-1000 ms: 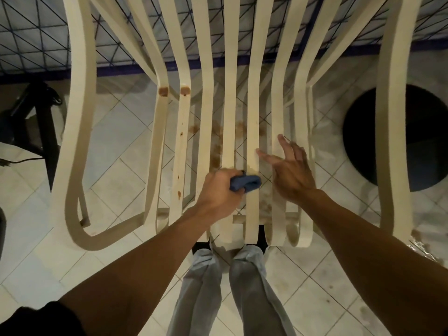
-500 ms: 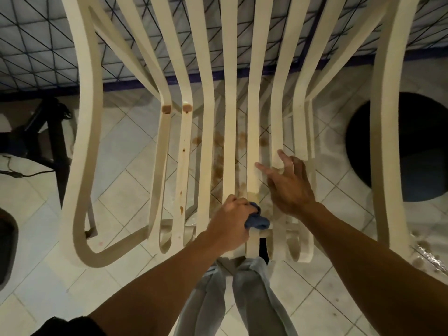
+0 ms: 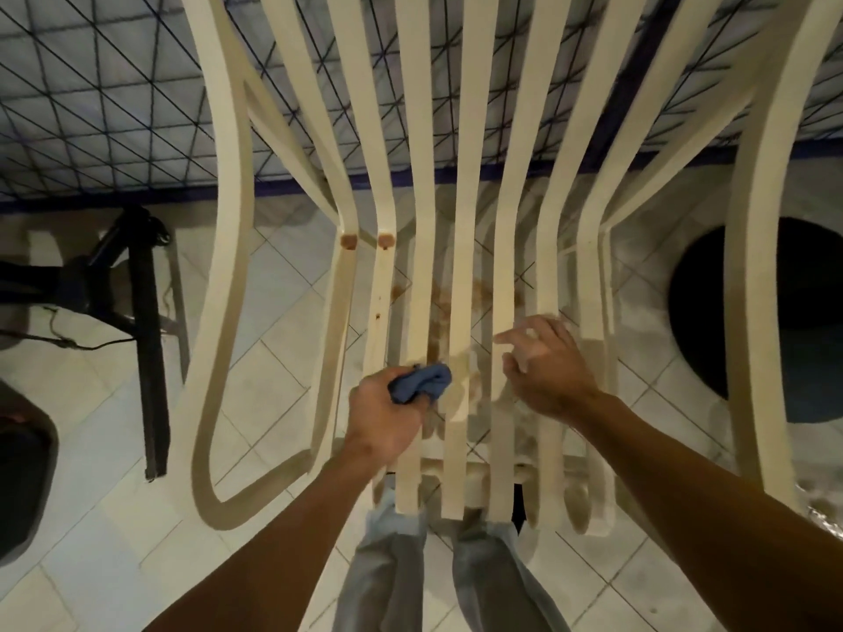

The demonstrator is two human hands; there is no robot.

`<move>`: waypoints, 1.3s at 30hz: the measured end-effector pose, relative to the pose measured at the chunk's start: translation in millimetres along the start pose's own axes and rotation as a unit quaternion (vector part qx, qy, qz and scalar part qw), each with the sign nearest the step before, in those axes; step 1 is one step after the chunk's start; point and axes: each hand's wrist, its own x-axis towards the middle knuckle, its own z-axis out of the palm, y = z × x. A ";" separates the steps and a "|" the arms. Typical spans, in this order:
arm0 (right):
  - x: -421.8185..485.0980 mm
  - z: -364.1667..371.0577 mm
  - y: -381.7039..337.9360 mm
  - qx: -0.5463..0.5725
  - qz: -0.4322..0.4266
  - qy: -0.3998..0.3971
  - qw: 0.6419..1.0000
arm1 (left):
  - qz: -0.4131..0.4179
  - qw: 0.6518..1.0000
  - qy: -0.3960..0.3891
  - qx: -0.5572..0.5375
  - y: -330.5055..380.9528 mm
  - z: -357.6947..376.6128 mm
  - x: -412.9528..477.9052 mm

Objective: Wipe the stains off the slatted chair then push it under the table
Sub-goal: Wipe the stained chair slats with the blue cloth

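Far left, floor level: a dark rounded object (image 3: 23, 485), cut off by the frame edge. Just right of it a black stand (image 3: 141, 312) with a thin cable (image 3: 82, 344) trailing over the pale floor tiles (image 3: 283, 348); open tile lies between the stand and the chair.

Chair (image 3: 465, 152): cream, slatted, seen from above, filling the middle of the view. Left armrest loop (image 3: 219, 312) curves down to a rounded corner near the bottom. Two round brown plugs (image 3: 367, 241) sit where two slats bend. Slats run away from the viewer, with narrow gaps showing tile beneath. Front slat ends finish just above the person's trouser legs (image 3: 438, 577). Brown stains (image 3: 460, 303) show on and between the middle slats, ahead of the hands.

Left hand (image 3: 387, 417): closed in a fist around a bunched blue cloth (image 3: 422, 387), pressed against the slats near the front of the seat.

Right hand (image 3: 545, 371): fingers loosely curled and spread, holding nothing, resting on or just over the slats to the right of the cloth; blurred, so contact cannot be told.

Right armrest (image 3: 757, 312): broad strip running down the right side. Beyond it a dark round shape (image 3: 789, 321) on the floor, partly hidden by the armrest.

Top edge: a dark grid-patterned surface (image 3: 114, 107) with a dark blue border (image 3: 456, 175), behind the chair back.
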 end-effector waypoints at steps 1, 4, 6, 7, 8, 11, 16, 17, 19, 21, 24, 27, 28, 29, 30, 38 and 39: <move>4.0 -2.4 -7.7 0.021 -0.004 0.010 1.000 | -0.017 0.999 0.018 -0.030 -0.1 -9.5 7.9; 19.6 -10.3 -35.8 0.082 -0.002 0.040 0.996 | -0.045 0.997 0.051 -0.029 -5.1 -38.8 34.2; 34.4 -14.8 -53.1 0.085 -0.006 0.023 0.996 | -0.045 0.994 0.084 -0.049 -5.6 -55.3 56.5; 42.7 -16.4 -60.2 0.076 -0.010 0.013 0.997 | -0.039 0.993 0.089 -0.069 -5.0 -62.3 67.6; 52.1 -16.9 -66.3 0.066 -0.013 0.005 0.998 | -0.038 0.991 0.096 -0.080 -6.5 -67.0 80.4; 80.3 -15.6 -81.5 0.050 -0.001 -0.008 0.999 | -0.005 0.992 0.110 -0.054 -5.4 -80.0 119.9; 118.1 -6.9 -90.2 0.004 0.036 -0.013 0.999 | 0.047 0.994 0.098 -0.031 -13.7 -80.2 184.3; 124.2 -2.8 -89.2 -0.010 0.043 -0.020 0.999 | 0.058 0.993 0.097 -0.013 -13.9 -78.5 194.2; 133.2 7.0 -85.9 -0.034 0.043 -0.034 0.998 | 0.079 0.992 0.093 0.020 -11.8 -76.5 210.5; 136.2 14.5 -83.2 -0.055 0.036 -0.044 0.997 | 0.092 0.992 0.077 0.046 -9.5 -76.3 220.8; 133.8 18.3 -80.6 -0.083 0.028 -0.055 0.995 | 0.118 0.987 0.045 0.101 -13.5 -76.3 233.3; 131.7 16.5 -79.9 -0.100 0.014 -0.045 0.994 | 0.120 0.985 0.023 0.125 -15.1 -73.9 238.6; 131.3 15.7 -80.1 -0.099 0.012 -0.046 0.994 | 0.121 0.984 0.019 0.132 -15.3 -72.4 239.4; 131.2 15.9 -80.3 -0.094 0.013 -0.048 0.994 | 0.125 0.982 0.013 0.143 -15.9 -71.3 239.8; 131.0 16.1 -80.7 -0.089 0.014 -0.050 0.995 | 0.132 0.979 0.003 0.155 -17.6 -70.3 239.3; 130.0 18.2 -75.3 -0.081 0.009 -0.060 0.995 | 0.105 0.980 -0.035 0.166 -26.9 -59.8 216.7; 130.2 18.5 -74.7 -0.081 0.007 -0.060 0.995 | 0.104 0.980 -0.037 0.163 -25.5 -60.9 218.1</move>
